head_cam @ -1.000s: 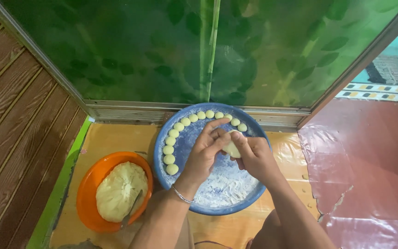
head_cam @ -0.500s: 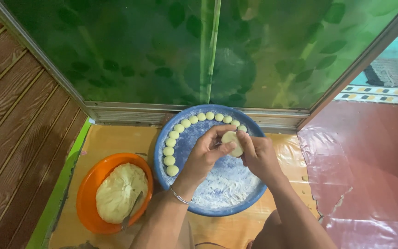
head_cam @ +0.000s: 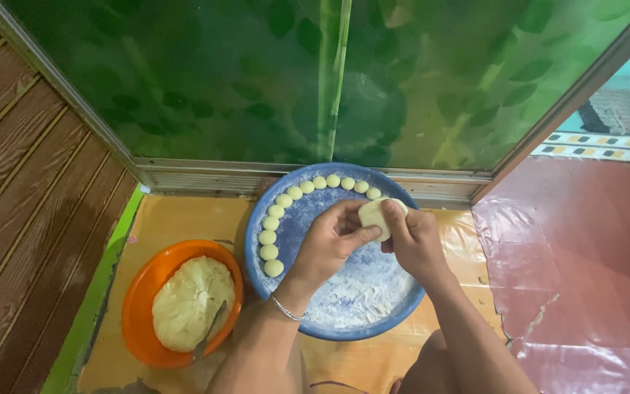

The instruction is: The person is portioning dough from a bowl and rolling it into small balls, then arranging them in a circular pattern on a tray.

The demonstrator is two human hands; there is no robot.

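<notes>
My left hand (head_cam: 329, 241) and my right hand (head_cam: 415, 241) meet over a round blue tray (head_cam: 344, 328) and together pinch a small pale dough piece (head_cam: 375, 216), held up near the tray's far right rim. A curved row of several small dough balls (head_cam: 286, 201) lines the tray's far and left rim. White flour (head_cam: 359, 292) dusts the tray's floor. A thin bracelet (head_cam: 284, 308) sits on my left wrist.
An orange bowl (head_cam: 144, 292) at the left holds a large lump of dough (head_cam: 189, 303) with a metal utensil (head_cam: 209, 332) stuck in it. Both stand on a yellow mat (head_cam: 176, 219). Wooden planks lie left, a green glass panel behind, a red sheet (head_cam: 577, 277) right.
Both hands have lifted the dough piece slightly up and to the right, toward the tray's far rim. The fingers have shifted around it.
</notes>
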